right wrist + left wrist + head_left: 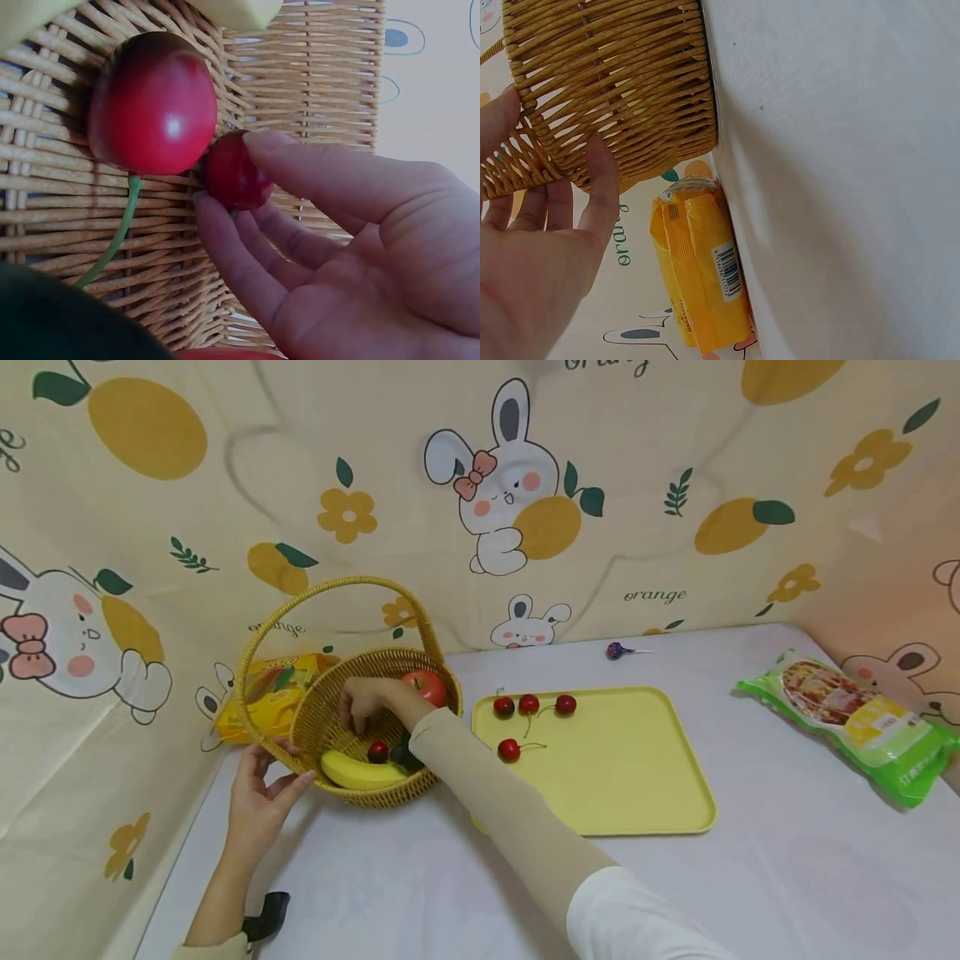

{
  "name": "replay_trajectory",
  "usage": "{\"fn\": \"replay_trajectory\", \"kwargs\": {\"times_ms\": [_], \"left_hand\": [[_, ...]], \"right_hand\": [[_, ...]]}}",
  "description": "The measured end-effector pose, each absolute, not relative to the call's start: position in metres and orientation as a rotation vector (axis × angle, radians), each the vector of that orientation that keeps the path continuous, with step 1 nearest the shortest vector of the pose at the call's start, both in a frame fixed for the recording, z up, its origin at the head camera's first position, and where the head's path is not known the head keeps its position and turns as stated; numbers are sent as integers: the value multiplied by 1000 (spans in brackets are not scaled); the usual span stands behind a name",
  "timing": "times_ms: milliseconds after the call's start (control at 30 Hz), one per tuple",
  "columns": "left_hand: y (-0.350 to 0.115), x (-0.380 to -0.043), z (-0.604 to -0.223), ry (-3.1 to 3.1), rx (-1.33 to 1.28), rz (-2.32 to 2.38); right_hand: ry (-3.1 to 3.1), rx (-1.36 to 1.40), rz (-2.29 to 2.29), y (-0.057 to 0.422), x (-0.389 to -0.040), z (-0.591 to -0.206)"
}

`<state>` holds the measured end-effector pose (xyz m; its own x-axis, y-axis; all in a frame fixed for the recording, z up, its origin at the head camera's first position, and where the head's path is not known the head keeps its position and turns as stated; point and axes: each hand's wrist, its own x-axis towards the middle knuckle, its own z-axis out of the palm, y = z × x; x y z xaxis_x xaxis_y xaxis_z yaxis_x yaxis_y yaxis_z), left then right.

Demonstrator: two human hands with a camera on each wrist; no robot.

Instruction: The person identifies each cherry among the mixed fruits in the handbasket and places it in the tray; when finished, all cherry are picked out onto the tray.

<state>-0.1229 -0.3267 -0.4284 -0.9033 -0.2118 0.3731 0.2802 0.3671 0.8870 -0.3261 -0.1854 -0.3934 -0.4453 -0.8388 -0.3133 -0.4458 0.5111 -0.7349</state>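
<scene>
A woven wicker basket (390,795) with a tall arched handle stands at the left of the table. My left hand (258,797) grips its rim at the foot of the handle, thumb and fingers on either side of the weave. Inside it, my right hand (337,247) pinches a dark red cherry (238,171) between thumb and fingertips. Close beside that lies another cherry (154,105) with a green stem. The basket also holds a banana (360,772), a red apple (425,687) and a dark green item (60,322), partly out of frame.
Right of the basket lies a yellow tray (615,777) with several cherries (528,703) near its left side. A lollipop (617,650) lies behind the tray. A green food bag (847,718) is at the far right, and a yellow packet (697,277) stands behind the basket.
</scene>
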Motion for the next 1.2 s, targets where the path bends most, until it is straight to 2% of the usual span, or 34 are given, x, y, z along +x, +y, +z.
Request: {"fn": "replay_trajectory", "kwargs": {"times_ms": [233,400,533,667,800,1000,1200], "left_hand": [[-328,-123,-430,-2192,-100,-1568],[-328,-123,-431,-2167,-112,-1587],[-327,-123,-431,-2151,-122,-1613],[-327,-124,-430,-2151,-117,-1618],[-327,-125,-429,-2140,-107,-1629],[-325,-126,-429,-2142,-105,-1634],[-326,-124,-431,-2094,-119,-1673]], "right_hand": [[2097,-1103,-772,-184,-325,-387],[2017,-1232,-913,-174,-326,-360],[1964,-1388,-1056,-142,-329,-327],[1935,-1457,-1144,-87,-332,-311],[2007,-1403,-1124,-24,-332,-322],[2143,-1246,-1008,67,-320,-366],[2208,-1183,-907,120,-307,-397]]}}
